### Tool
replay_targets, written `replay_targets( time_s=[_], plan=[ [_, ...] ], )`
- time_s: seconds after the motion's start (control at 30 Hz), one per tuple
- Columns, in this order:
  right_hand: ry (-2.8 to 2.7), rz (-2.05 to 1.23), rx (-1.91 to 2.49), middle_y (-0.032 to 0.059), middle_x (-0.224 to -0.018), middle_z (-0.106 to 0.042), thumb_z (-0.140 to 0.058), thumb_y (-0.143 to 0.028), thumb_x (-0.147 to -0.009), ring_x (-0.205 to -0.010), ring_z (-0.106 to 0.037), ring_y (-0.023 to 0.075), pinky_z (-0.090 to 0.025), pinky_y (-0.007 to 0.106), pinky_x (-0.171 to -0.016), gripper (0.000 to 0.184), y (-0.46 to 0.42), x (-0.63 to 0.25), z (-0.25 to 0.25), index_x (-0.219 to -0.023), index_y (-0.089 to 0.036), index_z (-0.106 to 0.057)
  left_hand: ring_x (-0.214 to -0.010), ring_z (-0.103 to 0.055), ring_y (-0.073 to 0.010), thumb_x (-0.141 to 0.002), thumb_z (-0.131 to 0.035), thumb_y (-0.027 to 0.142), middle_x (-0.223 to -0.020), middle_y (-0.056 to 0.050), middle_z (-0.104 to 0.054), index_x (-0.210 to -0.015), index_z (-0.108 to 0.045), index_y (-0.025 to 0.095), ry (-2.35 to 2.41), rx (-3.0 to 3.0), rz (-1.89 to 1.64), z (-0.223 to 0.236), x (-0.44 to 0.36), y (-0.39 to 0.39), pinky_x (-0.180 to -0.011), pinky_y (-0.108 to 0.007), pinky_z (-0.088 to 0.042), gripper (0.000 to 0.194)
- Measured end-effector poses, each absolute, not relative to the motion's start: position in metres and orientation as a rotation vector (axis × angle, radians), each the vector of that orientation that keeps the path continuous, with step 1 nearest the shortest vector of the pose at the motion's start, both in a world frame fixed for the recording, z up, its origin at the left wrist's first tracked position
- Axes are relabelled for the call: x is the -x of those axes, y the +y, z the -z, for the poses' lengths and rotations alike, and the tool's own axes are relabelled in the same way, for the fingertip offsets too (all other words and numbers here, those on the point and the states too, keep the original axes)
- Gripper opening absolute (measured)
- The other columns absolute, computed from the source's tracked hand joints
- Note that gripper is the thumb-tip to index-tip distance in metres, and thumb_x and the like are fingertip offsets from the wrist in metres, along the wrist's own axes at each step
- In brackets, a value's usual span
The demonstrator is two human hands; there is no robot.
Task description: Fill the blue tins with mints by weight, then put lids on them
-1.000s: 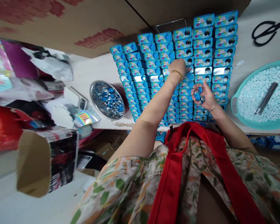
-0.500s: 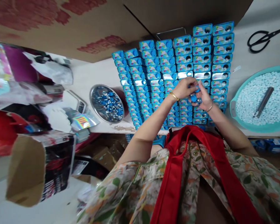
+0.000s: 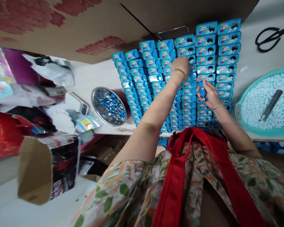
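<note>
Small blue printed tins (image 3: 169, 54) stand in long rows on the table. Nearer tins and the left columns carry round blue caps, while dark round holes show in many at the right and far end. My left hand (image 3: 180, 65), with a gold bangle, is closed over a tin in a middle column, its fingertips down at the tin's right end. What those fingers hold, if anything, is hidden. Closer to me, my right hand (image 3: 210, 94) is cupped above the tins, its fingers around several round blue caps (image 3: 203, 90) with shiny metal edges.
A metal bowl (image 3: 92, 100) of blue caps stands left of the tins. At the right are a turquoise basin (image 3: 239, 108) of pale pellets with a dark scoop-like tool (image 3: 272, 104) and black scissors (image 3: 267, 39). A large cardboard box (image 3: 49, 28) borders the back.
My left hand has left my right hand and moved away from me, onto a tin farther back. My right hand has shifted slightly right, still holding blue caps.
</note>
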State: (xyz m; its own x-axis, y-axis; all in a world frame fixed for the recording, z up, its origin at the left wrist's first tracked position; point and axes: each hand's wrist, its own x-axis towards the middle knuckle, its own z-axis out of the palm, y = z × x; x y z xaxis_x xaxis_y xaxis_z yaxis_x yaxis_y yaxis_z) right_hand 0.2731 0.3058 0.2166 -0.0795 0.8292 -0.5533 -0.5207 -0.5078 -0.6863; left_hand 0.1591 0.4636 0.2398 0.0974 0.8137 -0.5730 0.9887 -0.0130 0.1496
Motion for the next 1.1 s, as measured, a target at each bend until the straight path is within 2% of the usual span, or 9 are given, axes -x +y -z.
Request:
replay_targets(
  time_s=[0.1,0.23,0.37,0.47,0.67,0.77,0.83,0.97,1.1],
  plan=[
    [-0.381,-1.673,1.260,-0.0010,-0.078,-0.058,-0.069,-0.070,-0.083,-0.058,-0.051,0.0102,-0.036,0.021,-0.042,0.058,0.310,-0.273,-0.211,-0.125,-0.029,-0.063,-0.120,-0.065,-0.0355,-0.087,-0.076,0.038,-0.111,-0.012,-0.073,-0.101,-0.073,0.019,1.764,-1.875,0.304,-0.226,-0.153,0.460,-0.099,-0.043,-0.050,0.024],
    [-0.369,-1.601,1.303,-0.0016,-0.077,-0.057,-0.068,-0.068,-0.085,-0.060,-0.053,0.0114,-0.039,0.023,-0.046,0.062,0.314,-0.272,-0.211,-0.135,-0.032,-0.060,-0.110,-0.067,-0.0290,-0.091,-0.070,0.035,-0.097,-0.009,-0.072,-0.103,-0.068,0.020,1.599,-1.896,-0.148,-0.211,-0.143,0.437,-0.093,-0.041,-0.051,0.019],
    [-0.343,-1.576,1.307,-0.0026,-0.072,-0.053,-0.069,-0.067,-0.083,-0.055,-0.051,0.0116,-0.036,0.024,-0.043,0.067,0.321,-0.263,-0.208,-0.136,-0.027,-0.058,-0.087,-0.070,-0.0186,-0.096,-0.059,0.035,-0.086,-0.004,-0.071,-0.117,-0.061,0.021,1.209,-1.782,-0.327,-0.209,-0.137,0.402,-0.082,-0.035,-0.055,0.025],
    [-0.314,-1.567,1.298,-0.0029,-0.067,-0.053,-0.069,-0.066,-0.085,-0.053,-0.051,0.0120,-0.033,0.023,-0.041,0.062,0.330,-0.255,-0.205,-0.130,-0.024,-0.060,-0.078,-0.069,-0.0166,-0.096,-0.056,0.030,-0.082,-0.003,-0.069,-0.113,-0.061,0.020,1.236,-1.714,-0.328,-0.208,-0.139,0.397,-0.077,-0.033,-0.055,0.020],
    [-0.144,-1.702,1.144,-0.0013,-0.078,-0.065,-0.068,-0.044,-0.088,-0.062,-0.060,0.0110,-0.042,0.021,-0.045,0.030,0.340,-0.259,-0.208,-0.106,-0.021,-0.061,-0.105,-0.067,-0.0231,-0.096,-0.056,0.029,-0.097,-0.006,-0.070,-0.103,-0.064,0.023,1.576,-1.905,-0.284,-0.204,-0.142,0.451,-0.093,-0.038,-0.051,0.012],
    [-0.117,-1.722,1.095,-0.0010,-0.080,-0.066,-0.069,-0.045,-0.090,-0.064,-0.062,0.0098,-0.043,0.020,-0.047,0.027,0.337,-0.266,-0.210,-0.101,-0.021,-0.061,-0.116,-0.064,-0.0288,-0.091,-0.064,0.030,-0.105,-0.008,-0.071,-0.099,-0.066,0.023,1.674,-1.913,-0.084,-0.202,-0.142,0.474,-0.099,-0.042,-0.048,0.010],
    [-0.119,-1.719,1.104,-0.0014,-0.076,-0.064,-0.069,-0.049,-0.092,-0.061,-0.060,0.0091,-0.039,0.020,-0.045,0.030,0.335,-0.269,-0.211,-0.098,-0.022,-0.060,-0.112,-0.066,-0.0317,-0.086,-0.072,0.032,-0.101,-0.010,-0.072,-0.089,-0.067,0.022,1.706,-1.886,0.043,-0.200,-0.143,0.485,-0.097,-0.044,-0.049,0.012],
    [-0.099,-1.752,1.167,-0.0009,-0.073,-0.061,-0.061,-0.058,-0.096,-0.057,-0.055,0.0098,-0.034,0.021,-0.042,0.036,0.335,-0.268,-0.220,-0.094,-0.022,-0.059,-0.092,-0.068,-0.0324,-0.067,-0.090,0.040,-0.078,-0.010,-0.070,-0.066,-0.063,0.019,1.723,-1.854,0.231,-0.201,-0.148,0.509,-0.089,-0.047,-0.053,0.034],
    [-0.143,-1.738,1.164,-0.0007,-0.075,-0.061,-0.059,-0.059,-0.096,-0.056,-0.053,0.0112,-0.033,0.021,-0.041,0.036,0.336,-0.267,-0.228,-0.104,-0.024,-0.061,-0.089,-0.069,-0.0334,-0.067,-0.091,0.039,-0.075,-0.010,-0.068,-0.064,-0.064,0.017,1.704,-1.844,0.382,-0.214,-0.155,0.519,-0.088,-0.050,-0.053,0.036]
  ],
)
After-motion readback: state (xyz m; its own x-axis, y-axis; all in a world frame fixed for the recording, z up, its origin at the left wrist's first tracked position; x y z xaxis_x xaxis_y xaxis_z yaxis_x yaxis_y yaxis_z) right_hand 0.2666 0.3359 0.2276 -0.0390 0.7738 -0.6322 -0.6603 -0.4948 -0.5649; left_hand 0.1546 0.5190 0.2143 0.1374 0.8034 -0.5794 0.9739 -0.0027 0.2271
